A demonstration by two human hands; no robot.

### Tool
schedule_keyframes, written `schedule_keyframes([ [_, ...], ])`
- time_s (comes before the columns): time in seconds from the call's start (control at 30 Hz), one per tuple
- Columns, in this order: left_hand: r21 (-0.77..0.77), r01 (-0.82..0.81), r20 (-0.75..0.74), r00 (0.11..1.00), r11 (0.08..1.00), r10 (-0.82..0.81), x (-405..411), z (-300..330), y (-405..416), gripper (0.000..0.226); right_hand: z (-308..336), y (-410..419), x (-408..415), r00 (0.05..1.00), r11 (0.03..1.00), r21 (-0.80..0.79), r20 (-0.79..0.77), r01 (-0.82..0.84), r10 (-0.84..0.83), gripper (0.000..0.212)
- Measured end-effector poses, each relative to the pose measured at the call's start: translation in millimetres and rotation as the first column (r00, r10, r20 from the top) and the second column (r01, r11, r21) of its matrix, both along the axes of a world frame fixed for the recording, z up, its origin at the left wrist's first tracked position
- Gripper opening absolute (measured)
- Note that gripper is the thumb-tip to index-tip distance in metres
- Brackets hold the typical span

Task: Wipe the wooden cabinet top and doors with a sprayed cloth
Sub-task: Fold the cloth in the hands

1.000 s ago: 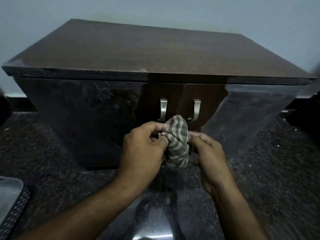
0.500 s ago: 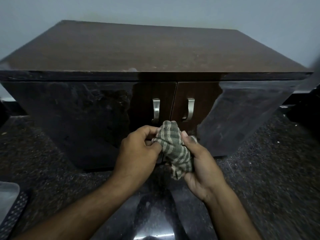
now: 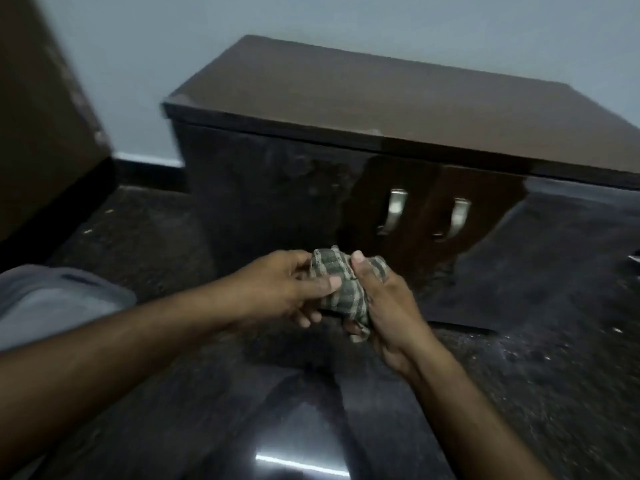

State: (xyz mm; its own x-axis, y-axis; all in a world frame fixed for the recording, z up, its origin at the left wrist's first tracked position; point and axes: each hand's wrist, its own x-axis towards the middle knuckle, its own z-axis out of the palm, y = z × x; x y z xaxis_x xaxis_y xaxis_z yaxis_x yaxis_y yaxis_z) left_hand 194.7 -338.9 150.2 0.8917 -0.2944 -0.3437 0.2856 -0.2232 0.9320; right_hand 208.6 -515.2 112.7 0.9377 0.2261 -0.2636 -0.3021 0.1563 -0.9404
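While the head view tilts and blurs a little, both bare hands meet low in the middle of the scene, in front of the cabinet. The left hand [image 3: 277,289] comes in from the near left, its fingers curled and its thumb pinching one side of the cloth [image 3: 341,289] — a checked rag in grey-green and pale stripes, bunched into a wad. The right hand [image 3: 384,306] grips the other side, its thumb pressed on top of the wad and its fingers wrapped round behind; a loose corner of cloth hangs out below its palm. So the cloth is held between the two hands, off the floor and clear of the cabinet.

The wooden cabinet [image 3: 346,95] stands at the far right against a pale wall [image 3: 173,46], its dark brown top bare. Its two doors sit below the top edge; the left door [image 3: 391,181] and the right door [image 3: 485,192] each carry a metal handle — the left handle [image 3: 393,211] and the right handle [image 3: 455,218] just beside each other at the centre seam. The glossy fronts reflect the speckled dark floor [image 3: 554,358], which shines with a streak of light near the bottom. A grey object [image 3: 52,299] lies at the near left, too blurred to tell, and a brown panel [image 3: 38,116] rises at the far left.
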Motion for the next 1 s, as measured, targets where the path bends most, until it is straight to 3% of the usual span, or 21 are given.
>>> schedule_keyframes([
  [0.17,0.059,-0.227,0.003,0.974,0.972,0.227,-58,-7,91,0.032,1,86,-5,0.939,0.931,-0.153,0.037,-0.332,0.341,0.048],
  [0.27,0.203,-0.351,0.066,0.936,0.914,0.345,-103,-8,142,0.035,0,145,-20,0.874,0.860,-0.187,0.016,-0.475,0.486,0.045],
  [0.43,0.290,-0.515,0.059,0.851,0.807,0.522,-167,-26,209,0.041,-14,238,-53,0.784,0.743,-0.281,-0.063,-0.607,0.617,0.048],
  [0.53,0.293,-0.639,0.057,0.754,0.711,0.654,-188,-50,233,0.027,-35,279,-58,0.741,0.714,-0.203,-0.127,-0.670,0.659,0.036],
  [0.67,0.216,-0.815,0.069,0.562,0.537,0.825,-189,-84,254,0.015,-55,318,-24,0.533,0.531,-0.091,-0.283,-0.843,0.798,0.025],
  [0.73,0.122,-0.880,-0.010,0.462,0.459,0.887,-178,-97,262,0.021,-65,339,-11,0.558,0.524,-0.191,-0.267,-0.830,0.786,0.024],
  [0.8,0.024,-0.912,-0.070,0.406,0.409,0.911,-165,-106,269,0.030,-75,361,-5,0.660,0.590,-0.317,-0.195,-0.743,0.726,0.018],
  [0.9,-0.022,-0.912,-0.102,0.410,0.410,0.906,-151,-110,277,0.032,-88,394,-4,0.693,0.575,-0.465,-0.125,-0.673,0.710,0.017],
  [1.0,0.102,-0.899,-0.047,0.424,0.427,0.904,-144,-127,286,0.036,-111,414,3,0.652,0.478,-0.561,-0.153,-0.676,0.743,0.019],
])
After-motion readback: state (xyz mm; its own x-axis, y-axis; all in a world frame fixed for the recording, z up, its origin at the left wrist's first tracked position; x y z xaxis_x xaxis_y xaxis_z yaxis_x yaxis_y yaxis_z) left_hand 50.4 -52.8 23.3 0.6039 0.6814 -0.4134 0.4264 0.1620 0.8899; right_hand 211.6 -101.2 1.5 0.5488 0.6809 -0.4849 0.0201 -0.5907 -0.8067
